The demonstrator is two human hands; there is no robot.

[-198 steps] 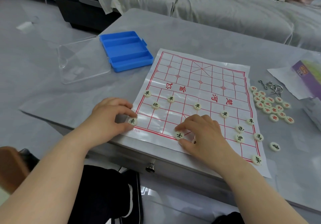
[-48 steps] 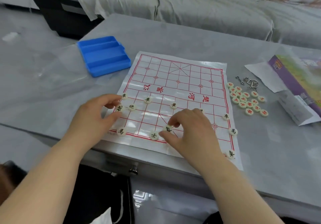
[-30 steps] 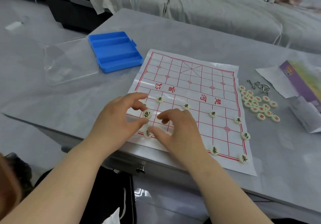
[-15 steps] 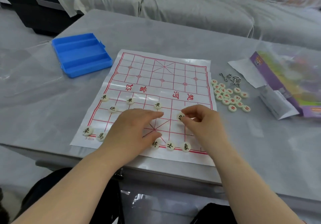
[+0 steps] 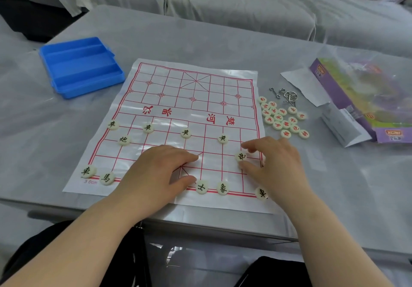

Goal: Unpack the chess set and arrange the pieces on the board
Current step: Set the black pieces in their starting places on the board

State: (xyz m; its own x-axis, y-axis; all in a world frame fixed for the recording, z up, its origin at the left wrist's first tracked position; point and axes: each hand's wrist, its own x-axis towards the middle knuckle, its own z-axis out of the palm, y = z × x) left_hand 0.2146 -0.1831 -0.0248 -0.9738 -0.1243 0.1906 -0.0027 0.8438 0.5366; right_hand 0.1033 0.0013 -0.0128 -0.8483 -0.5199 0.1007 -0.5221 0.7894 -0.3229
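Observation:
A paper chess board (image 5: 196,99) with red lines lies on the grey table. Round cream pieces with black characters stand on its near half: soldiers (image 5: 185,133) in a row, a cannon (image 5: 123,139) at left, and a chariot (image 5: 88,171), an advisor (image 5: 201,187) and an elephant (image 5: 222,189) on the front line. My right hand (image 5: 274,164) pinches another black cannon piece (image 5: 240,157) between thumb and index finger at the board's right side. My left hand (image 5: 156,173) rests flat on the near middle of the board and hides what lies under it.
A heap of red-lettered pieces (image 5: 282,117) lies right of the board, with metal ring puzzles (image 5: 287,96) behind it. A purple box (image 5: 367,99) and paper sit at far right. An open blue case (image 5: 80,66) lies at back left. A sofa stands beyond the table.
My right hand has carried the cannon piece rightward across the board to a spot near its right edge. My left hand has stayed on the near middle of the board.

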